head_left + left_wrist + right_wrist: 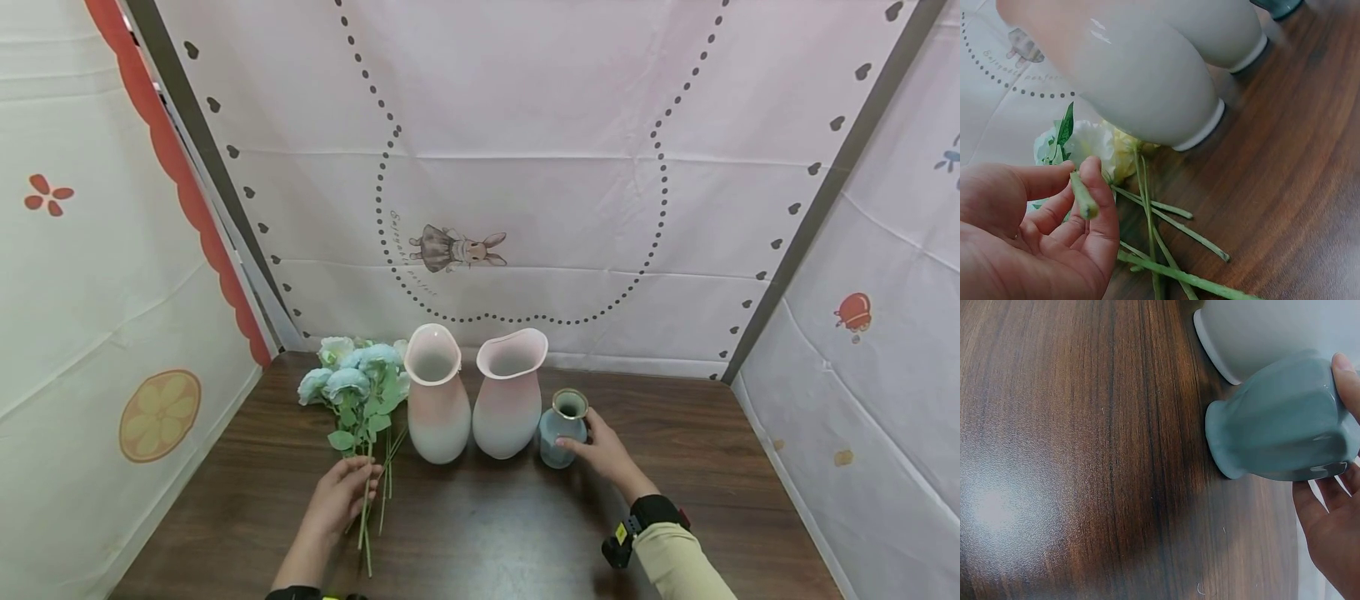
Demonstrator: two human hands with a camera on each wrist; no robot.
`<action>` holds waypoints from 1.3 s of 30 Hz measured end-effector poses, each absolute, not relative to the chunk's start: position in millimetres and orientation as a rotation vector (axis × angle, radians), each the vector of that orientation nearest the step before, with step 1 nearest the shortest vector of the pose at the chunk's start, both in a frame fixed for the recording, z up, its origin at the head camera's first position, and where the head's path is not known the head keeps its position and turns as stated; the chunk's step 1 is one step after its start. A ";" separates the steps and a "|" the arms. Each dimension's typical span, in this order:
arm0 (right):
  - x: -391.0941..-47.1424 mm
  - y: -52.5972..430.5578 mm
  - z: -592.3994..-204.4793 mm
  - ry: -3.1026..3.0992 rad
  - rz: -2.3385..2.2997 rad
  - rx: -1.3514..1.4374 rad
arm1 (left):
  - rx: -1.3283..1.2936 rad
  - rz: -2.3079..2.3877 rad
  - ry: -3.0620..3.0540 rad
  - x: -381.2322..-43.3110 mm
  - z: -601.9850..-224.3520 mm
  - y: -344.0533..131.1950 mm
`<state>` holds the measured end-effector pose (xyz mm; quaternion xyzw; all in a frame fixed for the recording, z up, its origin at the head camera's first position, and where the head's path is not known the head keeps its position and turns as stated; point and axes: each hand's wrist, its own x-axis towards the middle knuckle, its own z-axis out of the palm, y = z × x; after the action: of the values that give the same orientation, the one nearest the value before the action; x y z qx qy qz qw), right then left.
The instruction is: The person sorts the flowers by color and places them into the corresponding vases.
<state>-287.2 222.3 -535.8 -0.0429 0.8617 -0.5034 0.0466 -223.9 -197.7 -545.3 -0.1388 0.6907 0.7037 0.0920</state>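
Note:
In the head view my left hand (pixel 339 498) is low at the left, at the stems of artificial flowers (pixel 348 382) with pale blue and white blooms. Its thumb and fingers pinch one green stem (pixel 1084 199), whose cut end points toward the left wrist camera. Several more stems (pixel 1175 275) lie crossed on the table beside that hand. My right hand (pixel 606 457) grips a small blue-green vase (pixel 557 432) with a gold rim, thumb on one side and fingers on the other. In the right wrist view this vase (pixel 1285 422) stands upright at the table, its fluted body between thumb and fingers.
Two tall pink-and-white vases, one on the left (pixel 438 421) and one on the right (pixel 508 412), stand between the flowers and the small vase. The brown wooden table (pixel 480 542) is bounded by a printed cloth (pixel 525 208) at the back and sides.

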 end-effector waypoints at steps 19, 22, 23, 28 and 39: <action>-285.9 222.4 -534.9 2.615 -1.535 -0.110 | -0.387 2.140 2.111 -221.1 -522.2 -193.9; -286.1 222.4 -535.3 2.618 -1.536 -0.116 | -0.391 2.152 2.103 -220.6 -518.2 -193.2; -286.1 222.4 -535.6 2.621 -1.534 -0.118 | -0.393 2.158 2.100 -220.6 -517.0 -192.9; -286.5 222.4 -535.8 2.627 -1.534 -0.124 | -0.394 2.197 2.072 -220.1 -511.4 -191.9; -286.2 222.1 -535.8 2.624 -1.536 -0.123 | -0.363 2.210 2.132 -219.5 -496.5 -187.9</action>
<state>-286.2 222.1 -535.8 -0.0404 0.8612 -0.5042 0.0492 -219.5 -187.9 -496.5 -0.1173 0.6892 0.7145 0.0249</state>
